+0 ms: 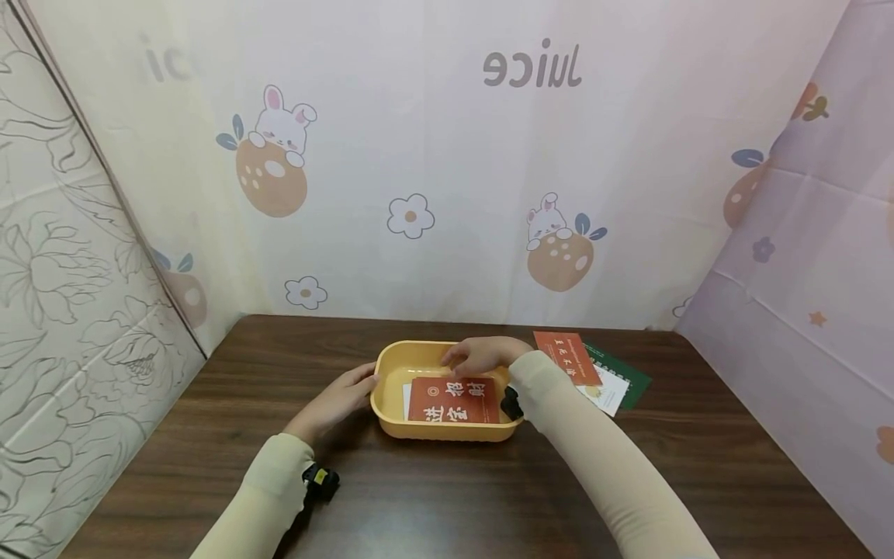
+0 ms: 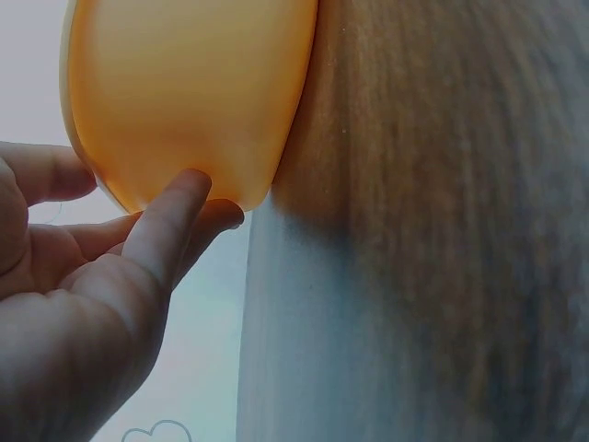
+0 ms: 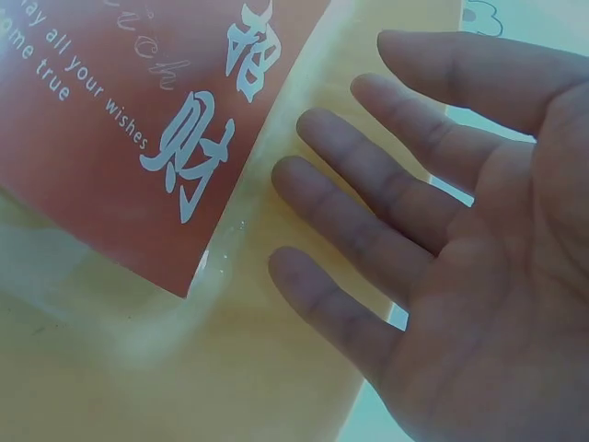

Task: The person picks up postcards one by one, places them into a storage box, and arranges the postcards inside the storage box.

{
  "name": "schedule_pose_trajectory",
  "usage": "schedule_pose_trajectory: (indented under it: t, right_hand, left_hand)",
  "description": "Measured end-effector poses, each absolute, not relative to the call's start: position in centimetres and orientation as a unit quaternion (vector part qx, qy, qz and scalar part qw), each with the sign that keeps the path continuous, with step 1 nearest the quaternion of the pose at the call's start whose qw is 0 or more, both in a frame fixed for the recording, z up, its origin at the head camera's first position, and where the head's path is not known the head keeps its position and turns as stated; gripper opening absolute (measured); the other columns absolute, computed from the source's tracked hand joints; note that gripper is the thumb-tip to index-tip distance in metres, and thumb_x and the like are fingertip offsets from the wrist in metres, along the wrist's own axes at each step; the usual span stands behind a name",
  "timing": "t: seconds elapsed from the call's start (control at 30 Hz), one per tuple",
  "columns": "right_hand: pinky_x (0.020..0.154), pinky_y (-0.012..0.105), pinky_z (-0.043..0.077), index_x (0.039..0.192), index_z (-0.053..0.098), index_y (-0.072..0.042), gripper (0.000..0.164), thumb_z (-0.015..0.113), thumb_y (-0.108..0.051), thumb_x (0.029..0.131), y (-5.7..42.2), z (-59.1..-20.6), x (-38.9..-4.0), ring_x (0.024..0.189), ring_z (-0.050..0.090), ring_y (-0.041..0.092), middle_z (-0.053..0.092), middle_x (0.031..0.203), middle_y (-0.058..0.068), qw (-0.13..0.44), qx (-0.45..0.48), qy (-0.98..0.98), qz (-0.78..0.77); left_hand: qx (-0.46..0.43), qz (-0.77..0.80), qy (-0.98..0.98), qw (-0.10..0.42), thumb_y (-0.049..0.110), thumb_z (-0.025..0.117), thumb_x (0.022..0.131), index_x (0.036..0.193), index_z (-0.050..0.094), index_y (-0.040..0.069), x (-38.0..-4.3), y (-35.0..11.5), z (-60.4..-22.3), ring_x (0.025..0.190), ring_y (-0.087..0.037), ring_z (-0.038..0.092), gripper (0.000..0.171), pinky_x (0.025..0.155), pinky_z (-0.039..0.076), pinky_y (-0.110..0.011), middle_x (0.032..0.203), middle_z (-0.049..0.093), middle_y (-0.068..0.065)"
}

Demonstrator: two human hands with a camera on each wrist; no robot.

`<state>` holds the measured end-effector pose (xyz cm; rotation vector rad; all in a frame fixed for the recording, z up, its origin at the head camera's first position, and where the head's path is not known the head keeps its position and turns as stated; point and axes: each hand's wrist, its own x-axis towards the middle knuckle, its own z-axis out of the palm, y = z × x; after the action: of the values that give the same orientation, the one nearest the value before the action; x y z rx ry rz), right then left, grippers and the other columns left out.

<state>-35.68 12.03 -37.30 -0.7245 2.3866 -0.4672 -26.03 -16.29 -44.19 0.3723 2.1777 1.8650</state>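
Observation:
A yellow plastic tray [image 1: 447,432] with rounded corners stands on the table. My left hand [image 1: 349,392] rests at its left end; in the left wrist view, the nearly straight fingers [image 2: 166,226] touch the tray's outer wall [image 2: 193,92]. Inside the tray lies a red card [image 1: 452,402] with white characters, on top of a white card [image 1: 407,400] that shows at the left edge. My right hand [image 1: 482,354] is over the far side of the tray. In the right wrist view its fingers [image 3: 359,230] are spread beside the red card, with nothing between them.
Right of the tray, another red card [image 1: 569,357] overlaps a white card [image 1: 606,390] and a dark green card [image 1: 632,382]. A patterned curtain [image 1: 349,155] hangs behind the dark wooden table [image 1: 293,411]. Curtains also flank both sides.

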Motion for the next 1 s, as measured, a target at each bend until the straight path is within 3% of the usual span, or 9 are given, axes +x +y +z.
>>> schedule_pose_trajectory:
  t: [0.23, 0.63, 0.83, 1.0]
  right_hand:
    - [0.107, 0.044, 0.043, 0.137, 0.061, -0.011, 0.039, 0.062, -0.024, 0.1, 12.7, -36.5, -35.5, 0.124, 0.054, 0.024, 0.061, 0.131, 0.005, 0.283, -0.3, 0.894, -0.178]
    - [0.102, 0.048, 0.047, 0.135, 0.062, -0.011, 0.036, 0.057, -0.025, 0.103, 16.5, -34.3, -35.3, 0.113, 0.06, 0.022, 0.064, 0.124, 0.003, 0.202, -0.272, 0.909, -0.241]
    - [0.093, 0.047, 0.053, 0.132, 0.063, -0.008, 0.034, 0.056, -0.024, 0.104, 19.2, -33.9, -35.3, 0.108, 0.065, 0.026, 0.068, 0.12, 0.009, 0.162, -0.244, 0.916, -0.273]
    - [0.094, 0.049, 0.053, 0.13, 0.063, -0.004, 0.032, 0.057, -0.02, 0.103, 21.4, -34.4, -35.8, 0.107, 0.065, 0.034, 0.067, 0.118, 0.014, 0.146, -0.222, 0.914, -0.306]
  left_hand:
    - [0.126, 0.636, 0.752, 0.122, 0.017, 0.038, 0.11, 0.153, 0.027, -0.008, -26.0, -16.4, -44.2, 0.136, -0.037, 0.044, 0.051, 0.108, 0.043, -0.045, 0.153, 0.035, -0.029]
    - [0.117, 0.62, 0.767, 0.118, 0.018, 0.038, 0.11, 0.154, 0.027, -0.007, -26.0, -16.3, -44.0, 0.136, -0.037, 0.045, 0.051, 0.107, 0.043, -0.046, 0.154, 0.035, -0.028]
    - [0.118, 0.621, 0.766, 0.119, 0.018, 0.039, 0.11, 0.153, 0.028, -0.007, -26.0, -16.3, -43.9, 0.136, -0.037, 0.044, 0.051, 0.108, 0.043, -0.046, 0.154, 0.035, -0.028]
    - [0.12, 0.621, 0.766, 0.117, 0.018, 0.039, 0.11, 0.153, 0.029, -0.007, -26.0, -16.3, -44.0, 0.135, -0.037, 0.045, 0.051, 0.107, 0.043, -0.046, 0.153, 0.036, -0.028]
